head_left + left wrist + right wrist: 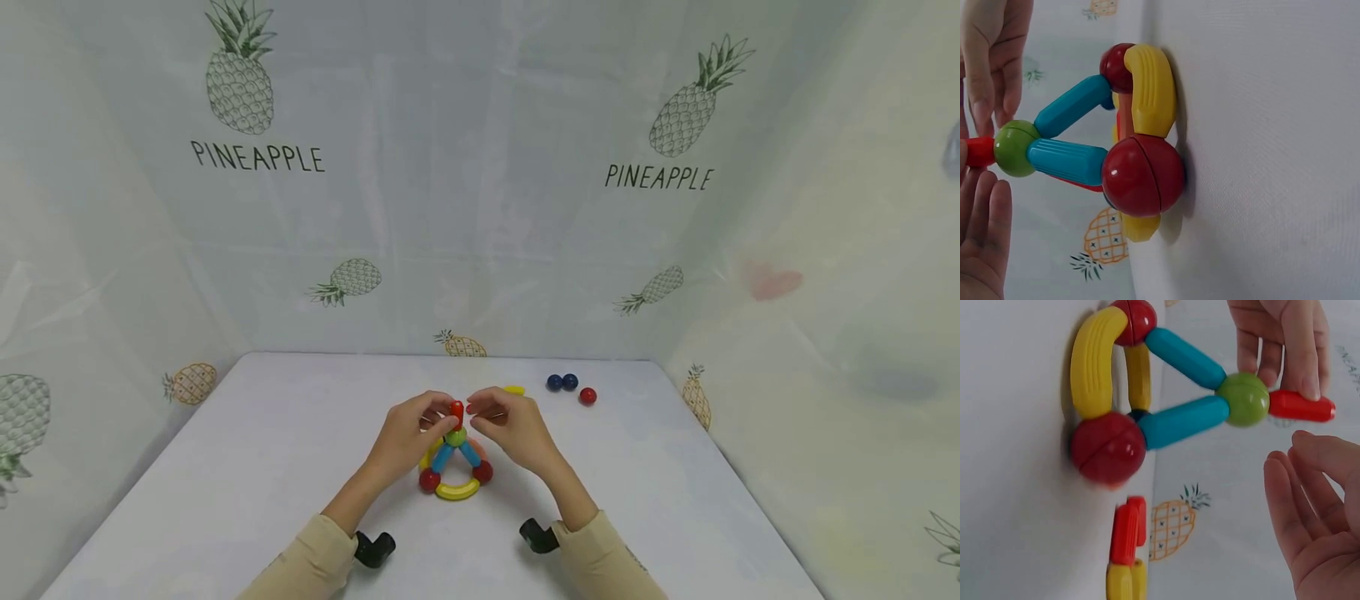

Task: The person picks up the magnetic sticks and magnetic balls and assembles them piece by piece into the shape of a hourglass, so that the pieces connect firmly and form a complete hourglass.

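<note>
A magnetic rod-and-ball structure stands on the table. Curved yellow pieces (457,492) and red balls (429,480) form its ring base, along with an orange piece (478,450). From the red balls, blue rods (1188,422) lean up to a green ball (1243,399). A short red rod (1294,405) rises from the green ball, upright in the head view. My left hand (417,427) pinches this rod between thumb and fingers. Close on the rod's other side is my right hand (517,423), its fingers relaxed, bent a little and holding nothing.
Two dark blue balls (562,382) and a red ball (588,397) lie at the back right of the white table (637,467). Behind the right hand lie loose red rods (1125,534) and yellow pieces (1119,581). A pineapple-print curtain (480,208) stands behind the table.
</note>
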Available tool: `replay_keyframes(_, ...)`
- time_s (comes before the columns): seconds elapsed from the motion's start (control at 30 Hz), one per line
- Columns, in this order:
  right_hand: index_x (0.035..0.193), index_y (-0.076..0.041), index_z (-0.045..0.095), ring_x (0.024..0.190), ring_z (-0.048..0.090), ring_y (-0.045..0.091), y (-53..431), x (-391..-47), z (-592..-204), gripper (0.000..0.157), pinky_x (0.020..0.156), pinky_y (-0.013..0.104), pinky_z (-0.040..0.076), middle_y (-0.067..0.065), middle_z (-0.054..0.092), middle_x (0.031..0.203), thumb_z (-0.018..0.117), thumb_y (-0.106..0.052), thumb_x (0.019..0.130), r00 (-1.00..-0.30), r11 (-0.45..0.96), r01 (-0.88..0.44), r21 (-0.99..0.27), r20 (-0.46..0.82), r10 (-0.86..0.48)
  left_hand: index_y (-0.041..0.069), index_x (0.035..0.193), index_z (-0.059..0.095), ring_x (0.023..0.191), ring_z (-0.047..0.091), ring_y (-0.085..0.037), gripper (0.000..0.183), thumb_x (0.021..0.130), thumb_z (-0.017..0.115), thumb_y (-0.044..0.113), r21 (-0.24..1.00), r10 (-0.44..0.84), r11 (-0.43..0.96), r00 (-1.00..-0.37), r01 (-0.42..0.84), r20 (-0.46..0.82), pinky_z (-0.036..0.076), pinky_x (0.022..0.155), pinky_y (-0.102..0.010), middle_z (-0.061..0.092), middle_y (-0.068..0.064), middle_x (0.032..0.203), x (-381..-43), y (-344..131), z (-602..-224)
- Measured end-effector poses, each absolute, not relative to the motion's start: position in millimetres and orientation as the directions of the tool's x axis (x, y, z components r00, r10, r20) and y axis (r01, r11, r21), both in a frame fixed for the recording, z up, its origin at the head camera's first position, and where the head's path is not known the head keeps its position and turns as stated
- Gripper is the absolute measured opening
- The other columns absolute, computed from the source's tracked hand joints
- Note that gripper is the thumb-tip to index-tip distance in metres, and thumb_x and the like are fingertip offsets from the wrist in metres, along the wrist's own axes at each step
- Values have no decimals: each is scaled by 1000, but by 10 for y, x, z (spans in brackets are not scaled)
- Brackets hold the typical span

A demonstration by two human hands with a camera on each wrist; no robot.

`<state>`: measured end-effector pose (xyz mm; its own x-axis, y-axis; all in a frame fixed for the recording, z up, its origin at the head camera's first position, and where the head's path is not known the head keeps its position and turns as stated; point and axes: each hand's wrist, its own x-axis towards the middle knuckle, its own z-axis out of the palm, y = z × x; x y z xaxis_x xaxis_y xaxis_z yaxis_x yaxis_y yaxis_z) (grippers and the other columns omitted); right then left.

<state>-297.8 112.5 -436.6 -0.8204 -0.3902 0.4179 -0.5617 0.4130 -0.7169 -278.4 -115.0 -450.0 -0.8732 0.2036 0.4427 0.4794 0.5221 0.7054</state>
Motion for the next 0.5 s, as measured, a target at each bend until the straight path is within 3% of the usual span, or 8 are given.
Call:
replay_keyframes(0.23, 120, -17, 75, 99, 75, 17, 1566, -3108, -4383, 31, 87, 34, 64, 3, 77, 112, 83, -6, 93, -851, 528, -525, -667, 398, -343, 23, 125, 71, 90, 68, -6, 30, 97, 80, 21, 701, 200, 542, -881, 463, 428, 58, 82, -18, 73, 13, 102, -2771, -1133, -4494)
replay_keyframes(0.5, 122, -7, 74, 108, 71, 36, 2198, -3387, -4467, 35, 86, 42, 64, 12, 74, 120, 83, 0, 90, -854, 672, -517, -531, 375, -361, 23, 125, 71, 90, 68, -6, 29, 98, 79, 21, 712, 192, 537, -887, 453, 420, 58, 81, -18, 73, 12, 102, -2767, -1145, -4504)
